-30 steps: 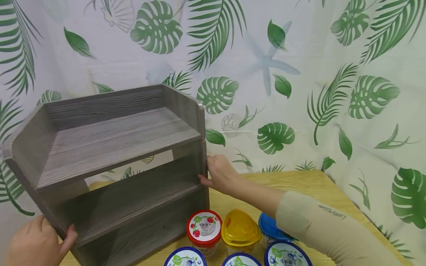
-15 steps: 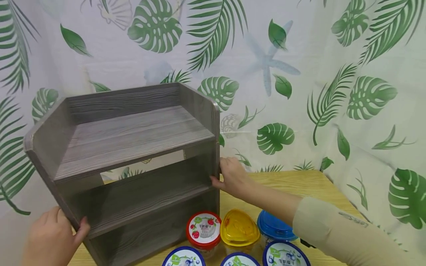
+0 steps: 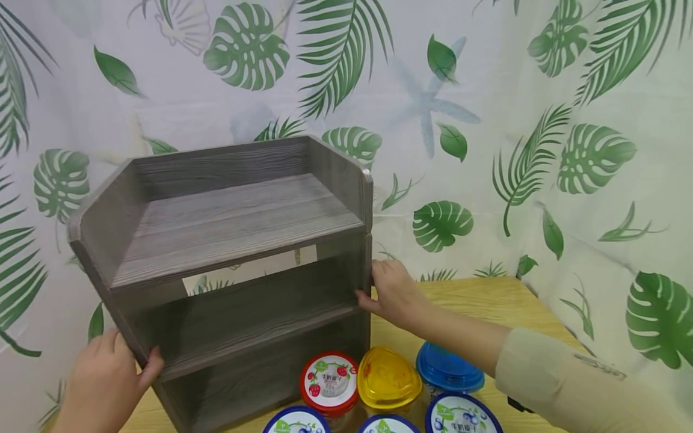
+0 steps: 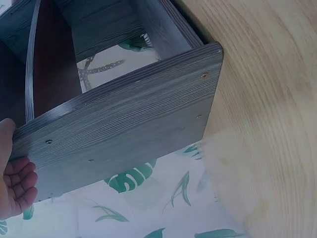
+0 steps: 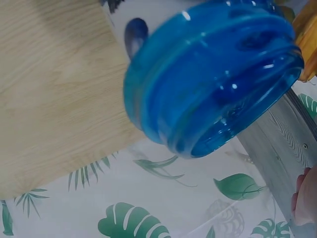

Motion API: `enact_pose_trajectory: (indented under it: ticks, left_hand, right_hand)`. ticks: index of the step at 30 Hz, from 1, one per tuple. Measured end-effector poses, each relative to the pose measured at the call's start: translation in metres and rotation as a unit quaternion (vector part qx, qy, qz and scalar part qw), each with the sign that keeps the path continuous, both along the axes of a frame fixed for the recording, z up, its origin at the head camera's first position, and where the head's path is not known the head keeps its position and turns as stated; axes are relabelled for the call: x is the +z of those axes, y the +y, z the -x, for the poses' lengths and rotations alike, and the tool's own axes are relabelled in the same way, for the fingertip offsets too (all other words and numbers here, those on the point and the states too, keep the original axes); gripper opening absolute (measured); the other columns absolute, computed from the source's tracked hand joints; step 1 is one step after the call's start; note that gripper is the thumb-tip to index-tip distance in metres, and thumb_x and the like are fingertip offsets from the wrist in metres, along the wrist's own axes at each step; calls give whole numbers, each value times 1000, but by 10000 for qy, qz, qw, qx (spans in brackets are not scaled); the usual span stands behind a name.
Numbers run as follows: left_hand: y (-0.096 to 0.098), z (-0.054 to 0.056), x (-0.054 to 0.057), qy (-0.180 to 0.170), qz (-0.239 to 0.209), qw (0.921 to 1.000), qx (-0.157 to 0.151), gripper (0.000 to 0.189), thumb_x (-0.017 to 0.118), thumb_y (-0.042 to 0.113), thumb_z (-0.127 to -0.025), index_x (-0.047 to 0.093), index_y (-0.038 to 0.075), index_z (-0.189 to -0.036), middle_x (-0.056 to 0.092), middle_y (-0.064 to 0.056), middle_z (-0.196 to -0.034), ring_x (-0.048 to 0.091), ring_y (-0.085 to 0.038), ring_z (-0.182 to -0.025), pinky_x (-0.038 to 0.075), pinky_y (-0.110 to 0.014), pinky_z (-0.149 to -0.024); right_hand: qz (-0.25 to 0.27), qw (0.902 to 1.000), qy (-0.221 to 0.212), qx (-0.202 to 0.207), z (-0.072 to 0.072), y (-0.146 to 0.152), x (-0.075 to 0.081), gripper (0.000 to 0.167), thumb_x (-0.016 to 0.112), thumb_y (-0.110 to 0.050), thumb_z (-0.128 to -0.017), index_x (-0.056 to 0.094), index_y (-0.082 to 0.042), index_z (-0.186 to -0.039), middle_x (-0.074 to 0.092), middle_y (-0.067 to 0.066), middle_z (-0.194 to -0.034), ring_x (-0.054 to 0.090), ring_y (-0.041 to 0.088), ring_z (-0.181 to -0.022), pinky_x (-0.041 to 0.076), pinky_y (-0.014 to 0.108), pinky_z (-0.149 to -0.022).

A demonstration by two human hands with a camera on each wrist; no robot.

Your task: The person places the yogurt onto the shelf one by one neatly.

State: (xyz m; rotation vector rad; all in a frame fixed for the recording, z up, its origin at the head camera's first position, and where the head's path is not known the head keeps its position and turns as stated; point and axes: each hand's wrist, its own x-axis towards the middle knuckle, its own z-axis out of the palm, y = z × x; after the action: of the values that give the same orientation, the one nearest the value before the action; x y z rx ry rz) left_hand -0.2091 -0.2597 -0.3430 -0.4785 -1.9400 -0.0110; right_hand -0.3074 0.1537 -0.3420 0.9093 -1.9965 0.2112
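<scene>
A grey wood-grain shelf unit (image 3: 249, 210), with a raised rim around its top board and open compartments below, stands slightly angled. My left hand (image 3: 110, 379) grips its left side panel, thumb over the front edge and fingers along the outer face. On the opposite side, my right hand (image 3: 397, 294) holds the right panel in the same way, at middle-board height. In the left wrist view, the curled fingers (image 4: 22, 181) press against the screwed side panel (image 4: 133, 114). At the right wrist view's edge, part of the right hand (image 5: 306, 196) lies on the grey panel.
Close before the shelf's right front are tubs with red (image 3: 330, 383), yellow (image 3: 388, 379) and blue (image 3: 449, 368) lids. Several blueberry-printed lids (image 3: 462, 416) are nearer. The wooden tabletop (image 3: 482, 297) extends right; a leaf-patterned curtain (image 3: 487, 150) hangs behind.
The shelf unit has shifted to the right, both hands moving along with it. Its right panel is now closer to the tubs, which have stayed almost where they were.
</scene>
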Motion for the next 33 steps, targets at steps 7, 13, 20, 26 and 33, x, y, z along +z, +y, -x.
enact_pose_trajectory:
  ticks: [7,13,20,26,33]
  left_hand:
    - [9,6,-4,29,-162,9999,-15,54,28,40,-91,42,-3,-63,41,-16,-57,40,-37,-47,34,-49,-44]
    - [14,11,-1,11,-185,9997,-145,53,29,40,-91,44,-5,-68,43,-17,-60,42,-38,-47,34,-49,-45]
    - [21,20,1,-83,-27,9995,-309,51,30,37,-90,47,-8,-75,45,-19,-63,45,-38,-52,37,-48,-49]
    - [30,30,0,-111,-36,9991,-396,45,32,34,-89,46,-5,-73,44,-16,-61,45,-37,-53,36,-46,-49]
    - [39,39,1,-208,40,9988,-438,47,31,35,-90,45,-4,-68,46,-18,-62,47,-36,-54,38,-45,-49]
  right_hand:
    - [26,9999,-35,-133,-6,10,-3,42,83,-19,-64,52,-1,-86,54,5,-67,46,19,-61,38,31,-60]
    - [-30,9997,-145,-206,-11,17,-1,40,80,-19,-67,53,-1,-90,56,5,-70,47,19,-62,38,31,-60]
    - [14,9993,-218,-300,-15,27,1,43,80,-20,-67,53,0,-94,58,6,-71,48,20,-62,38,31,-60]
    - [42,9987,-230,-463,-18,39,1,40,80,-20,-67,54,0,-90,59,8,-71,49,22,-63,38,33,-61]
    - [8,9979,-241,-599,-23,51,0,39,78,-19,-68,54,2,-89,58,9,-71,49,22,-64,38,34,-61]
